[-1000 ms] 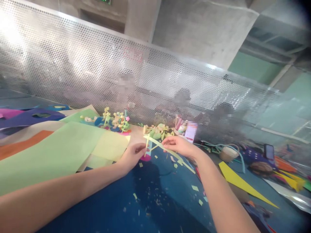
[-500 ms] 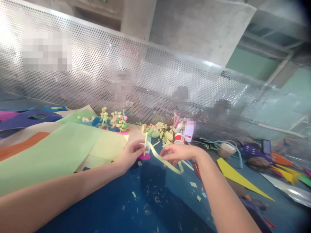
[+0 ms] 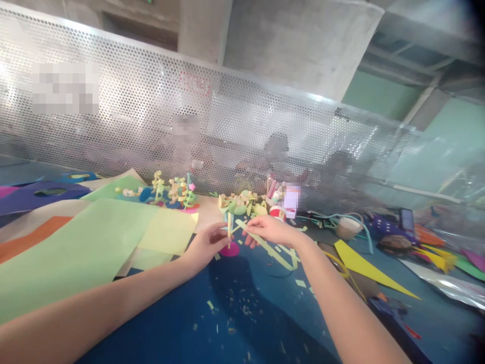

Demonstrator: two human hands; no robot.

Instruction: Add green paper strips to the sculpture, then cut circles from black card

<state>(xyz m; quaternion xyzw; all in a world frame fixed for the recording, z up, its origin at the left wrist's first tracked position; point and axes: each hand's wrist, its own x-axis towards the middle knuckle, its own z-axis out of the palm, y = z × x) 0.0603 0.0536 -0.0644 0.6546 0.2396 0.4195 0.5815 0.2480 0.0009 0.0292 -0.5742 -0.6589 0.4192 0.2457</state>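
Perforated metal screen (image 3: pixel 144 101) slants across the background, behind a blue table (image 3: pixel 151 323). On the table's left, a large pale green sheet (image 3: pixel 79 253) lies just beside the left forearm; on the right, a pointed yellow piece (image 3: pixel 367 268) lies beyond the right forearm. Small figures (image 3: pixel 182 192) and a pile of cut pieces (image 3: pixel 246 202) stand farther back. The left hand (image 3: pixel 206 245) pinches an upright pale yellow stick (image 3: pixel 229 227) at its fingertips; the right hand (image 3: pixel 267 230) grips a pale strip (image 3: pixel 278 259) near one end, its tail trailing and folding back over the table. The step in hand seems to be lining the strip up with the stick, so the next move calls for a steady stick and a precise strip tip. Forward reach looks tight against the pile, while the near side offers more room, with only scattered scraps. Under the stick sits a magenta disc (image 3: pixel 230 250); whether they are joined, I cannot tell
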